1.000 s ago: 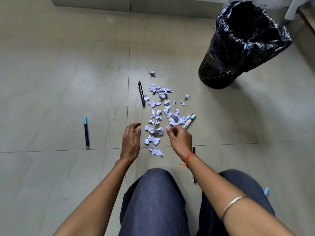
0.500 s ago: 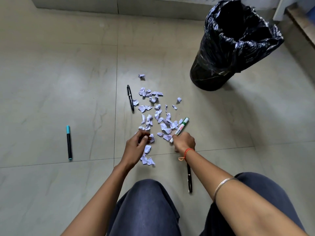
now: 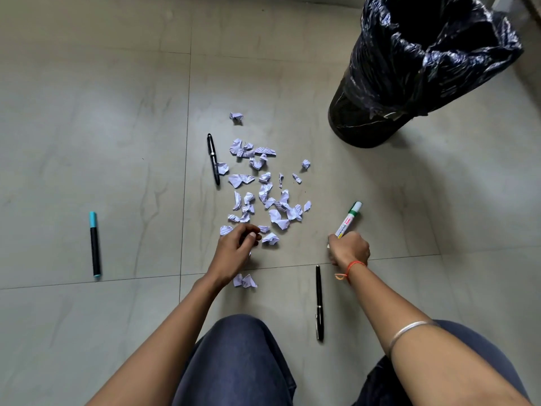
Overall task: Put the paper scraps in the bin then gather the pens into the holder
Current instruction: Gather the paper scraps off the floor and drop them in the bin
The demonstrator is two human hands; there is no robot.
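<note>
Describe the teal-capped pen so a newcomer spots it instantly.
Start at the black-bagged bin top right and cross the scattered paper scraps to the far left. A pen lies there alone. Its black barrel with teal cap sets it apart from the two all-black pens and the white marker.

This is a room inside a building, maybe a home or an office; which one cannot be told. The floor [image 3: 87,112] is made of big, smooth, pale grey tiles with thin lines between them. In the upper right of the frame stands a round bin [image 3: 363,127] with a shiny black bag [image 3: 439,63] pulled over its top, the kind kept indoors for rubbish. In the middle lie small paper scraps [image 3: 263,194] with writing things around them: an upper black pen [image 3: 213,159], a lower black pen [image 3: 319,303], a blue-capped pen [image 3: 94,244] at the left and a white and green marker [image 3: 348,219] at the right. At the bottom are a person's legs [image 3: 240,361] in dark blue trousers, low by the floor.
</note>
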